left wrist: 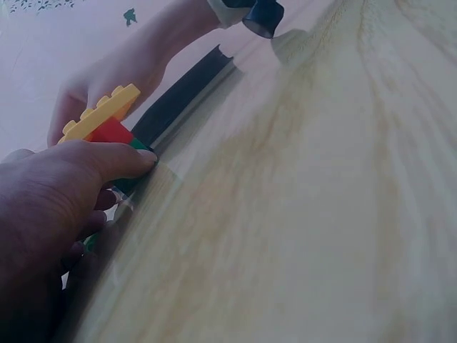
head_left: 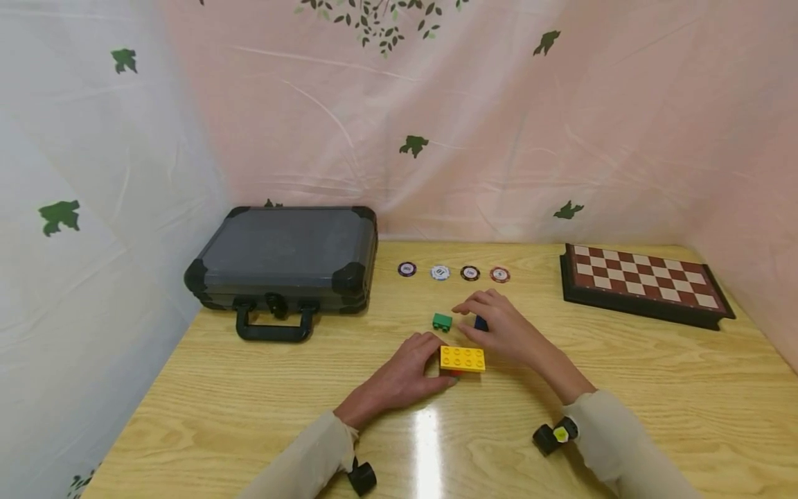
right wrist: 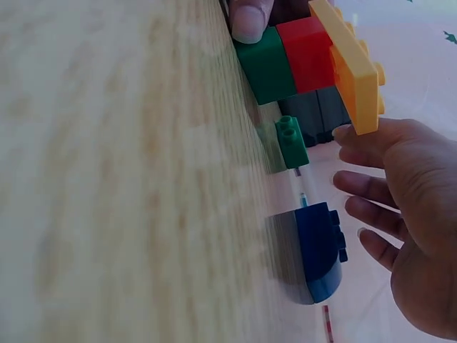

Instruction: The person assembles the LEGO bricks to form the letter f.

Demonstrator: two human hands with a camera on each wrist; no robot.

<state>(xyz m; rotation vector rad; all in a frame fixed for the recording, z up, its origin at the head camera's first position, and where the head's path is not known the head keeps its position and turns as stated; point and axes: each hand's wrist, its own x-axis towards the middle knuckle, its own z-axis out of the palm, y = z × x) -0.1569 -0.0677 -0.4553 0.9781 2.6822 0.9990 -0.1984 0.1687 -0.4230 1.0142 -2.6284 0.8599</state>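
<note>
Pale cloth hangings (head_left: 474, 111) printed with green leaves close in the far side and both ends of the wood-grain table (head_left: 249, 416) in front of me. On its left, toward the back, lies a grey hard-shell case (head_left: 287, 242) with black corners, its handle toward the person. Far over to the right is a brown-and-cream chessboard box (head_left: 645, 277), set at a slant.

Beige sleeves (head_left: 312, 450) reach in from the near edge, a black wrist camera (head_left: 361, 478) at each cuff. The left hand (head_left: 408, 374) has its thumb and fingers closed about the bottom of a short brick stack near the middle of the table. The right hand (head_left: 501, 326) is just beyond, fingers parted and loosely bent, holding nothing, around a blue brick (right wrist: 319, 246) with a rounded side that stands on the wood apart from the fingertips.

The stack has an eight-stud yellow plate (head_left: 462, 359) on top, jutting past the red brick (right wrist: 307, 53) beneath, and a green base brick (right wrist: 266, 68) under the thumb. Between the hands sits a small green brick (head_left: 442, 321), upright and untouched. Smallest are four poker chips (head_left: 440, 272), flat in a row behind.
</note>
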